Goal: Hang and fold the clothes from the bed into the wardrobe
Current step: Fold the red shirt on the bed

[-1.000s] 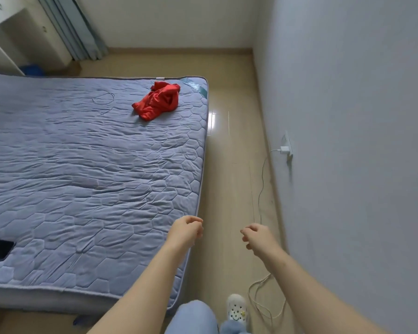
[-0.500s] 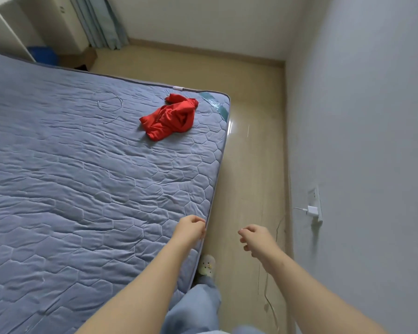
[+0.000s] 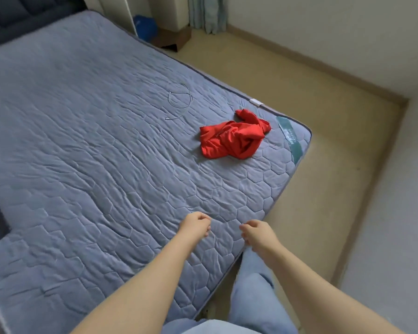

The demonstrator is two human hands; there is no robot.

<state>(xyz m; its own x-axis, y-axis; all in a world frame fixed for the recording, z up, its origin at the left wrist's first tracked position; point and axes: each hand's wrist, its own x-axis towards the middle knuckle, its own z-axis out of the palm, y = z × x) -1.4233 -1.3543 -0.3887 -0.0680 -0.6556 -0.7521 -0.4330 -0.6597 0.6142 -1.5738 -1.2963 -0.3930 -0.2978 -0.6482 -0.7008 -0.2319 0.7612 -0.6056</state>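
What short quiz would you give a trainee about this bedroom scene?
1. True or false: the red garment lies near a corner of the mattress.
2. What does the left hand hold? A) a hanger B) nothing C) the garment
3. Fill in: beyond the garment, a thin looped ___ lies on the mattress.
Key: 1 true; 2 B; 3 cable.

Beige floor (image 3: 299, 92), pale walls (image 3: 323, 32), teal curtain (image 3: 206, 13).
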